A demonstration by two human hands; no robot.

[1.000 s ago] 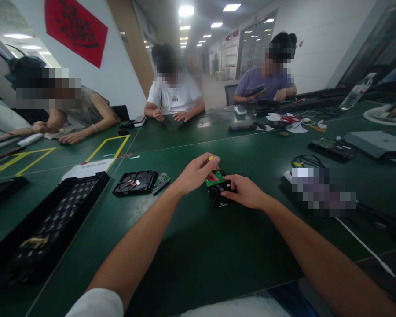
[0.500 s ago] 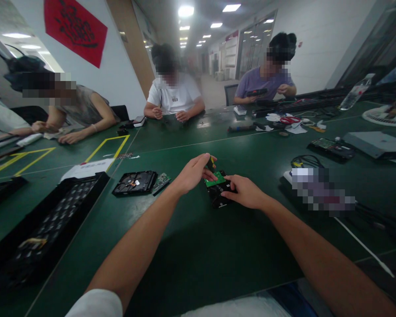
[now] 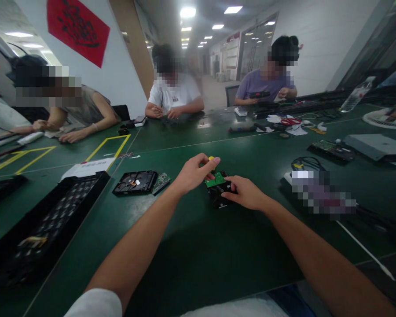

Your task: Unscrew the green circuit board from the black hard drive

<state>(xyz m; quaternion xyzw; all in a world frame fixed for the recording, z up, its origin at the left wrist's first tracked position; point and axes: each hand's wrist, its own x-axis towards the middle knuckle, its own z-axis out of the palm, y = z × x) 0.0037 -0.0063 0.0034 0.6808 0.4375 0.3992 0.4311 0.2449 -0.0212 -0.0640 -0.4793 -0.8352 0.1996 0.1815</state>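
Observation:
A black hard drive (image 3: 220, 197) with a green circuit board (image 3: 217, 179) on its upper face lies on the dark green table. My left hand (image 3: 198, 171) is closed around a small screwdriver with a yellow end (image 3: 212, 159), above the board's far left part. The tool's shaft is hidden by the fingers. From the right, my right hand (image 3: 246, 191) grips the drive's edge, thumb and index finger on its top. Left of my hands lie another black hard drive (image 3: 135, 182) and a loose circuit board (image 3: 161, 182).
A long black tray (image 3: 49, 229) stands at the left. To the right are a white power strip (image 3: 288, 178), cables, a further drive (image 3: 331, 150) and a grey box (image 3: 376, 146). Several people sit across the table; a bottle (image 3: 358, 94) stands far right.
My left hand's fingers have shifted on the screwdriver, and its yellow end shows more clearly above the thumb. My right hand stays on the drive.

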